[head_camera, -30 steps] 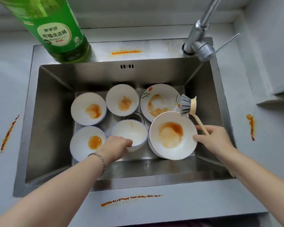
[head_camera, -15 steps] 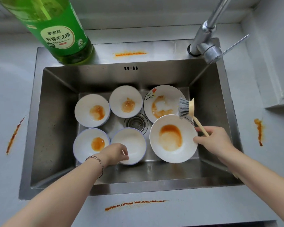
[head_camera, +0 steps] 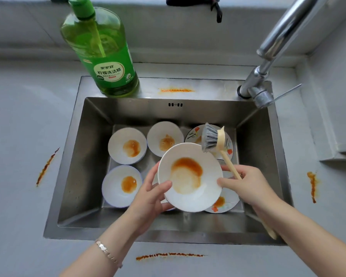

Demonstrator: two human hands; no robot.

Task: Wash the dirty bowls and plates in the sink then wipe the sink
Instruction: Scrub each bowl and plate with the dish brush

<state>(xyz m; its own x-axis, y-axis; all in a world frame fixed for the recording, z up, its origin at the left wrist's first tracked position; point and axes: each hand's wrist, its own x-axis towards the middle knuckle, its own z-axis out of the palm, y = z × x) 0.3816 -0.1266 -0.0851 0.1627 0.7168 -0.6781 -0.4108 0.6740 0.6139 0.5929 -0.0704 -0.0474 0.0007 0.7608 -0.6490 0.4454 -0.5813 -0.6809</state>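
Note:
A large white bowl (head_camera: 190, 176) with an orange sauce stain is lifted over the steel sink (head_camera: 84, 156). My left hand (head_camera: 150, 194) grips its left rim, thumb inside. My right hand (head_camera: 246, 184) touches the right rim with its thumb and holds a dish brush (head_camera: 218, 144) by its wooden handle, grey bristles above the bowl's far edge. Three stained white bowls (head_camera: 127, 145) (head_camera: 165, 137) (head_camera: 122, 185) sit on the sink floor. Two patterned plates (head_camera: 229, 145) (head_camera: 224, 202) lie partly hidden under the bowl and brush.
A green dish soap bottle (head_camera: 106, 56) stands on the sink's back left rim. The faucet (head_camera: 268, 62) rises at the back right. Orange sauce streaks mark the counter (head_camera: 46, 166) (head_camera: 312, 186) (head_camera: 168, 255) and the back rim (head_camera: 176, 90). A dark cloth (head_camera: 194, 2) lies on the back ledge.
My left hand left the small bowl and took the large stained bowl by its rim. The bowl rose off the plate beneath it, and the brush moved up over its far edge.

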